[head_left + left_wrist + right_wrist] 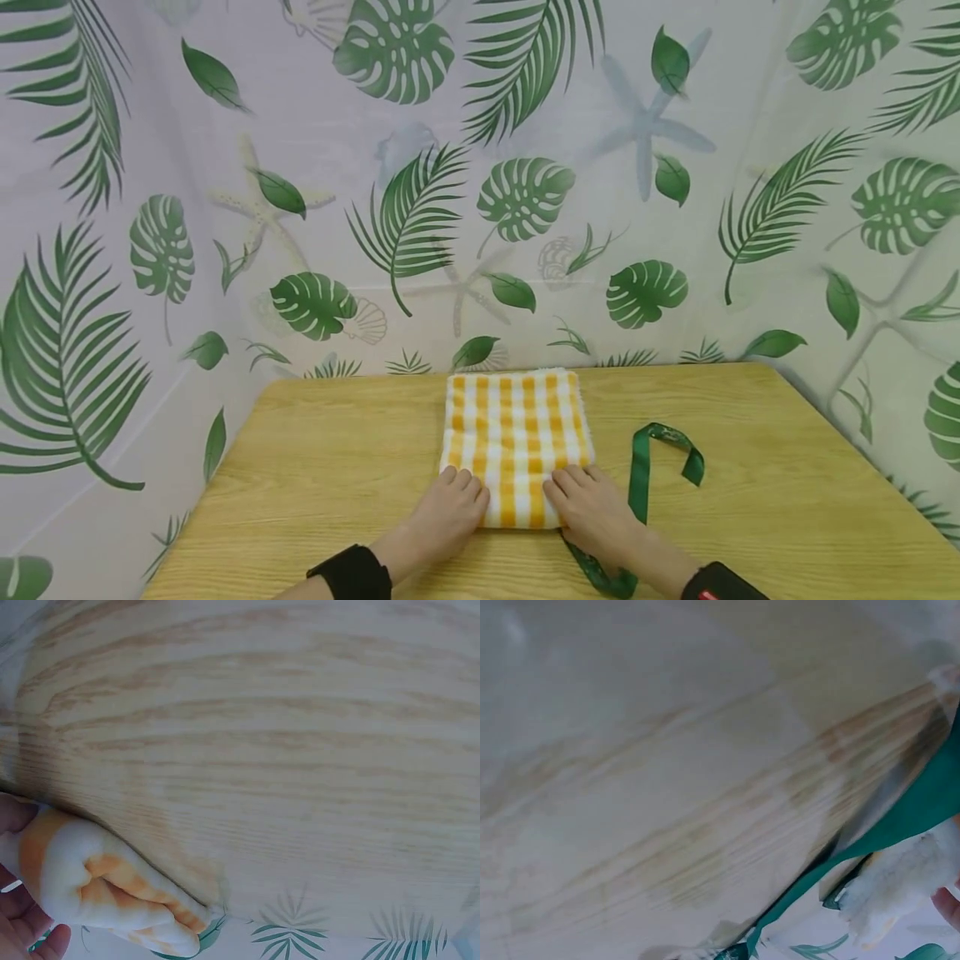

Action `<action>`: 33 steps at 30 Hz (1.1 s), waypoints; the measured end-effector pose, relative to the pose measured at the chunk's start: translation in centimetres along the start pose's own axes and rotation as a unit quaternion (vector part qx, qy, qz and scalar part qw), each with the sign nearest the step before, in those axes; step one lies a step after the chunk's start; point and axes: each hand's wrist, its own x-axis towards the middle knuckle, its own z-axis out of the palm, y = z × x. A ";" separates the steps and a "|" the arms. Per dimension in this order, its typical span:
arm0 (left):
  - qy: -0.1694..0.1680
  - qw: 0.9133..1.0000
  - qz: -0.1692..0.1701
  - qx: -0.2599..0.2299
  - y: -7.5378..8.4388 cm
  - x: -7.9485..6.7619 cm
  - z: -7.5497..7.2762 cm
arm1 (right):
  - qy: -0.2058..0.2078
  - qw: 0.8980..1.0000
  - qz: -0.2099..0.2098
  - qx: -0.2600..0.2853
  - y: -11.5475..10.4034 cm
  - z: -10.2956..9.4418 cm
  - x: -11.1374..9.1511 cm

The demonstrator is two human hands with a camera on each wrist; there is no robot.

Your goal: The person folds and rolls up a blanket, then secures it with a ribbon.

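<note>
1. At the near left corner of the folded checked cloth (517, 433), the left hand (451, 512) grips it, thumb and fingers on opposite faces;
2. Centred on the wood-grain counter (337, 450), the cloth lies straight ahead of the 2 hands, long axis apparently running front to back; neither is nearer;
3. At its near right corner, the right hand (592, 512) grips with bent fingers; its thumb is hidden;
4. Farther right, a green ribbon (640, 479) curls, partly covered by that hand; leaf-print fabric (525, 200) rises behind.

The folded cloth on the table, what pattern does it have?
The folded cloth has a yellow-orange and white check, clearest in the head view.
</note>
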 end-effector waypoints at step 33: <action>-0.064 0.992 -0.099 -0.045 -0.9 -1.9 -1.5 | -0.218 0.882 0.345 0.236 -1.6 -3.1 0.2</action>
